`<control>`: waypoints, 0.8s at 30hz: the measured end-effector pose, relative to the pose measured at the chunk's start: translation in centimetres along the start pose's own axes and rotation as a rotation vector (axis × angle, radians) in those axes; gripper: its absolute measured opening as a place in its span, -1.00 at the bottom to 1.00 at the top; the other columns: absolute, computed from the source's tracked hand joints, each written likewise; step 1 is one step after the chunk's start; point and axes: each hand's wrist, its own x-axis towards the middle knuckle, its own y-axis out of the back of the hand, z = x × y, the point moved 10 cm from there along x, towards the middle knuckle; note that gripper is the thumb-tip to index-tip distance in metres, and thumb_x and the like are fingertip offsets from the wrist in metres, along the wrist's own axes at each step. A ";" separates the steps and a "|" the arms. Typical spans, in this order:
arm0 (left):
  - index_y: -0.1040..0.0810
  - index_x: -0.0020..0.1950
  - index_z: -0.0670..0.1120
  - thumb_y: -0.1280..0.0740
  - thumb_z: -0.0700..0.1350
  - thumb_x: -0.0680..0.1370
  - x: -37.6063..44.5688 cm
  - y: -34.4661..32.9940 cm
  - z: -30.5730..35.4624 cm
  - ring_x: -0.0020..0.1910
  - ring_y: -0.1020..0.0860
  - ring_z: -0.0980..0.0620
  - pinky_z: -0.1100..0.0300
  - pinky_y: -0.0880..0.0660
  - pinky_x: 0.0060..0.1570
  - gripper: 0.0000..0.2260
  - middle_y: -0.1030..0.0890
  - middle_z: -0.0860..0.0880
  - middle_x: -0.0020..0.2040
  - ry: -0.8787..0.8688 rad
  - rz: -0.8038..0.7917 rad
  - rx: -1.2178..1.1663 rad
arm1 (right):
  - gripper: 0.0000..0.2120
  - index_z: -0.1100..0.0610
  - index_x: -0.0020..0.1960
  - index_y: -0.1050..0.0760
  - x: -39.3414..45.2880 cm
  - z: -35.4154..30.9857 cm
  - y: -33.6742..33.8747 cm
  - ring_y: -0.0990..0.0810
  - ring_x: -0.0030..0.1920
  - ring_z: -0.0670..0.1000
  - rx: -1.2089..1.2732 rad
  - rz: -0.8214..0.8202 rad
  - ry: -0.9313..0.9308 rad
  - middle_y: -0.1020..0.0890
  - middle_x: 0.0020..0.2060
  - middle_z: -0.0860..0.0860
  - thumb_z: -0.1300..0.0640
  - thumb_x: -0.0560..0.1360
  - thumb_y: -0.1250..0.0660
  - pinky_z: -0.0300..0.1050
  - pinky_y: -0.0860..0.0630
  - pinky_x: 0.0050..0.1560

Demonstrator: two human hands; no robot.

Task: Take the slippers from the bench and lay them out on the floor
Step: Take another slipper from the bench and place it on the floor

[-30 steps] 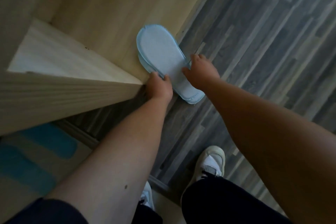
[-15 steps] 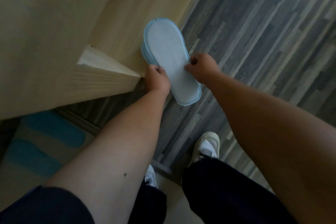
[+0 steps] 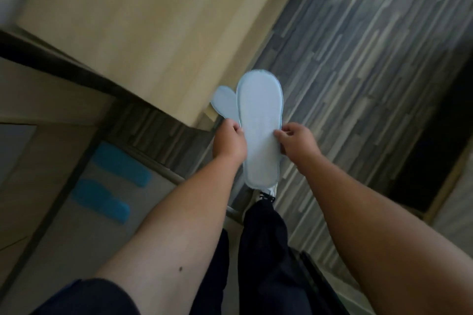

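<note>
1. The left hand (image 3: 229, 142) pinched the left edge of the front slipper (image 3: 259, 128), fingers curled on it.
2. The right hand (image 3: 297, 139) pinched that slipper's right edge, thumb on its pale sole.
3. The front slipper was held in the air, sole toward the camera, toe pointing away.
4. A second slipper (image 3: 225, 102) showed behind it at the left; which hand held it could not be told.
5. Both slippers hung above the grey plank floor (image 3: 358, 71), beside the corner of the light wooden surface (image 3: 153, 33).
6. A white shoe (image 3: 266, 193) showed below the front slipper's heel.
</note>
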 end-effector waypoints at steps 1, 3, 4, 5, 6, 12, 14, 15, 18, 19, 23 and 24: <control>-0.41 -0.08 -0.07 -0.22 -0.15 0.59 -1.5 1.2 0.3 -0.10 -0.48 -0.07 0.18 -0.32 -0.13 -0.94 -0.60 -0.12 0.03 0.005 -0.003 -0.017 | -0.87 0.14 -0.01 -0.58 -1.7 -0.8 0.3 -0.64 -0.13 0.10 0.006 -0.011 -0.006 -0.65 -0.16 0.07 0.08 0.54 -0.36 0.10 -0.63 0.02; -0.40 -0.07 -0.06 -0.21 -0.15 0.60 -4.1 3.6 1.0 -0.05 -0.52 -0.10 0.16 -0.35 -0.11 -0.94 -0.60 -0.13 0.04 0.010 0.008 -0.051 | -0.91 0.12 -0.10 -0.59 -4.6 -2.8 0.8 -0.62 -0.18 0.09 0.021 -0.031 0.001 -0.65 -0.20 0.08 0.10 0.52 -0.38 0.16 -0.63 0.02; -0.40 -0.07 -0.06 -0.21 -0.15 0.60 -5.1 4.8 1.1 -0.04 -0.52 -0.09 0.16 -0.35 -0.10 -0.95 -0.60 -0.13 0.05 0.015 0.018 -0.056 | -0.91 0.10 -0.15 -0.58 -5.8 -3.8 0.9 -0.60 -0.22 0.07 0.025 -0.042 0.012 -0.64 -0.23 0.08 0.10 0.51 -0.39 0.18 -0.63 0.01; -0.40 -0.06 -0.06 -0.21 -0.15 0.61 -6.0 5.9 1.1 -0.06 -0.50 -0.07 0.16 -0.35 -0.11 -0.95 -0.60 -0.13 0.05 0.024 0.028 -0.061 | -0.90 0.09 -0.17 -0.58 -6.8 -4.9 0.8 -0.59 -0.23 0.06 0.014 -0.057 0.022 -0.64 -0.25 0.07 0.10 0.51 -0.40 0.18 -0.63 0.01; -0.40 -0.05 -0.06 -0.20 -0.14 0.61 -6.8 7.1 1.1 -0.09 -0.48 -0.06 0.16 -0.34 -0.12 -0.95 -0.60 -0.13 0.05 0.033 0.036 -0.067 | -0.90 0.09 -0.18 -0.58 -7.7 -6.0 0.6 -0.60 -0.22 0.07 -0.005 -0.076 0.033 -0.64 -0.24 0.07 0.09 0.50 -0.40 0.17 -0.63 0.01; -0.45 0.06 -0.06 -0.19 -0.06 0.62 -10.4 13.6 -0.6 0.01 -0.54 -0.13 0.14 -0.38 -0.07 -0.89 -0.60 -0.12 0.09 0.102 0.133 -0.144 | -0.91 0.10 -0.13 -0.60 -11.3 -11.5 -2.7 -0.64 -0.19 0.11 -0.124 -0.198 0.137 -0.68 -0.19 0.12 0.08 0.48 -0.42 0.19 -0.63 0.01; -0.47 0.08 -0.08 -0.19 -0.07 0.62 -11.6 15.4 -2.0 0.03 -0.54 -0.12 0.15 -0.37 -0.07 -0.87 -0.59 -0.09 0.06 0.139 0.174 -0.177 | -0.92 0.08 -0.17 -0.59 -12.4 -12.6 -4.4 -0.62 -0.22 0.09 -0.169 -0.244 0.165 -0.68 -0.21 0.13 0.09 0.47 -0.43 0.19 -0.63 0.01; -0.48 0.09 -0.08 -0.19 -0.07 0.62 -12.4 16.0 -2.9 0.02 -0.54 -0.09 0.15 -0.37 -0.07 -0.86 -0.58 -0.07 0.04 0.163 0.186 -0.204 | -0.91 0.06 -0.19 -0.59 -12.9 -13.0 -5.3 -0.62 -0.23 0.10 -0.197 -0.262 0.177 -0.67 -0.22 0.13 0.09 0.47 -0.43 0.20 -0.63 -0.01; -0.51 0.08 -0.10 -0.21 -0.08 0.62 -14.6 18.3 -5.7 -0.03 -0.51 -0.04 0.16 -0.35 -0.08 -0.85 -0.60 -0.08 0.06 0.211 0.261 -0.256 | -0.90 0.09 -0.19 -0.58 -14.9 -13.9 -8.1 -0.67 -0.14 0.20 -0.286 -0.318 0.224 -0.68 -0.19 0.16 0.10 0.49 -0.41 0.20 -0.63 0.00; -0.52 0.07 -0.10 -0.21 -0.08 0.61 -15.4 19.3 -6.7 -0.04 -0.51 -0.05 0.17 -0.35 -0.09 -0.85 -0.61 -0.10 0.06 0.226 0.285 -0.261 | -0.89 0.11 -0.19 -0.58 -15.9 -14.4 -9.3 -0.67 -0.11 0.22 -0.313 -0.348 0.239 -0.68 -0.18 0.17 0.11 0.49 -0.41 0.20 -0.62 0.01; -0.54 -0.01 -0.09 -0.23 -0.09 0.58 -19.3 24.2 -12.6 0.01 -0.56 -0.14 0.15 -0.38 -0.10 -0.88 -0.63 -0.15 0.02 0.299 0.403 -0.311 | -0.86 0.13 -0.21 -0.58 -21.2 -15.7 -15.5 -0.61 -0.24 0.14 -0.431 -0.475 0.330 -0.65 -0.29 0.12 0.10 0.49 -0.41 0.18 -0.64 -0.03; -0.53 -0.05 -0.07 -0.24 -0.09 0.57 -20.4 25.5 -14.3 0.00 -0.56 -0.14 0.15 -0.38 -0.11 -0.90 -0.63 -0.15 0.00 0.313 0.438 -0.337 | -0.85 0.17 -0.20 -0.59 -22.7 -15.9 -17.2 -0.60 -0.27 0.10 -0.447 -0.503 0.348 -0.64 -0.31 0.10 0.11 0.49 -0.41 0.15 -0.63 -0.05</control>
